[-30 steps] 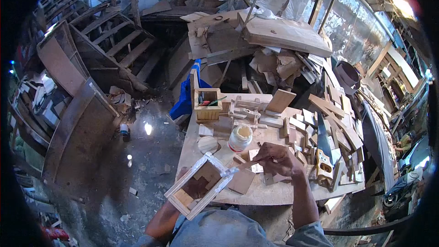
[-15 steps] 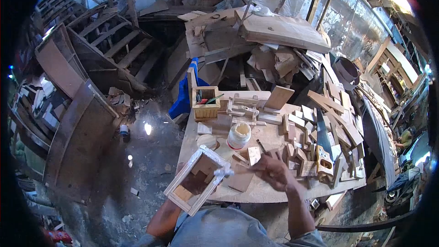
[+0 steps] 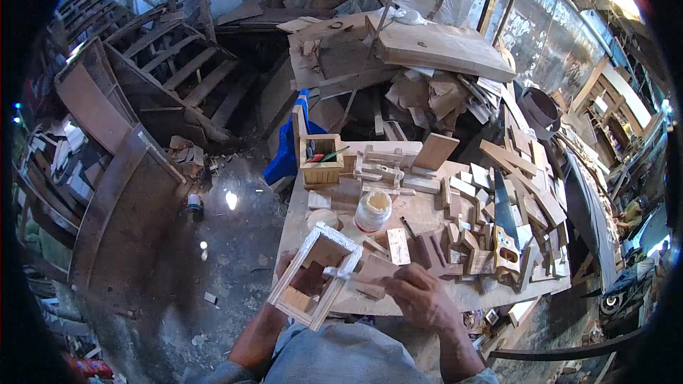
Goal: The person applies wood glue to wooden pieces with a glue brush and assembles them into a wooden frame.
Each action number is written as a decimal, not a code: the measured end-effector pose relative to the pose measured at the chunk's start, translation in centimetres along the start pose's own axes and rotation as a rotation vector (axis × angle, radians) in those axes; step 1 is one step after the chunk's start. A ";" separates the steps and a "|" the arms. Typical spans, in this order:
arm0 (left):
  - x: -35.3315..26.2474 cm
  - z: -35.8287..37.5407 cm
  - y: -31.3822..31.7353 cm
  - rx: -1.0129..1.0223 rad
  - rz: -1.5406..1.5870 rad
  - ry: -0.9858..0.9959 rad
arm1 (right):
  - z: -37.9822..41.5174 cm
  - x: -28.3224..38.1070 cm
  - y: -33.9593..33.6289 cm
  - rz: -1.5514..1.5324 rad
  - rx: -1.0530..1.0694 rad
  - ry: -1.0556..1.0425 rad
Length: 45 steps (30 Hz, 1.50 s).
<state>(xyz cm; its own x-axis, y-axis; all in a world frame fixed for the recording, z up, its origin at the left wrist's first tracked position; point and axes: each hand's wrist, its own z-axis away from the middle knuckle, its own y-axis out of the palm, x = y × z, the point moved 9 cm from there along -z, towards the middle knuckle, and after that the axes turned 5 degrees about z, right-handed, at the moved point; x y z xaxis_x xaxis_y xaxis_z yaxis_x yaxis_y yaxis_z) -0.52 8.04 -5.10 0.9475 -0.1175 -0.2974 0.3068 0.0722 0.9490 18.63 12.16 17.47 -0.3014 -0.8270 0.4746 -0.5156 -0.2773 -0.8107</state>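
My left hand (image 3: 284, 264) is closed around the far side of a small open wooden box (image 3: 333, 294), which hides most of the fingers. White glue coats the box's upper rim edges. In my right hand (image 3: 418, 294) is a brush (image 3: 357, 279), gripped by its handle, with its whitened tip at the right rim of the box. An open jar of cream-coloured glue (image 3: 373, 215) stands on the table just beyond the box.
The wooden table (image 3: 292, 224) carries a slatted box of tools (image 3: 321, 173), small clamped wood frames (image 3: 383, 171), a handsaw (image 3: 506, 238) and many loose wood blocks (image 3: 469, 203). A thick slab (image 3: 441, 50) lies on the scrap pile behind. Another person (image 3: 629, 215) is at far right.
The box has shifted slightly right and toward me. My right hand has come lower and nearer my body, and the brush tip has moved left and slightly down along the rim.
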 end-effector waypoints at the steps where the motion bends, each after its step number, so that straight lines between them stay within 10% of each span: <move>1: -0.2 -0.1 -1.1 -0.060 -0.004 0.035 | 0.2 -0.5 0.1 -0.056 -0.021 0.021; 16: -0.3 1.0 4.9 0.226 0.342 -0.098 | 5.1 -7.6 9.7 -1.137 -0.199 0.765; 31: 0.4 0.3 2.8 0.119 0.380 -0.112 | 2.8 -11.0 4.2 -0.785 -0.365 0.656; 37: 0.3 0.5 -5.2 -0.170 0.059 -0.082 | -2.8 -2.0 2.4 -0.137 -0.260 0.070; 40: -0.8 1.5 3.0 -0.162 0.190 -0.120 | -4.6 0.3 3.7 0.012 -0.042 0.056; 42: 0.8 -0.6 -3.9 0.072 0.016 -0.093 | -4.8 1.6 4.4 -0.005 -0.033 -0.073; 45: 1.0 0.8 -7.7 -0.143 -0.116 -0.076 | -5.3 2.2 3.8 -0.091 -0.084 -0.117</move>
<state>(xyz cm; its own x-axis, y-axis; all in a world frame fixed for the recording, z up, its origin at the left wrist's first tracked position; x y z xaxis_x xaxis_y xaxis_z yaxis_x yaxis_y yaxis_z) -2.05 6.62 -12.63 0.8970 -0.2074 -0.3903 0.4287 0.1933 0.8825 11.77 11.84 17.27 -0.1576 -0.8527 0.4981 -0.6036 -0.3160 -0.7320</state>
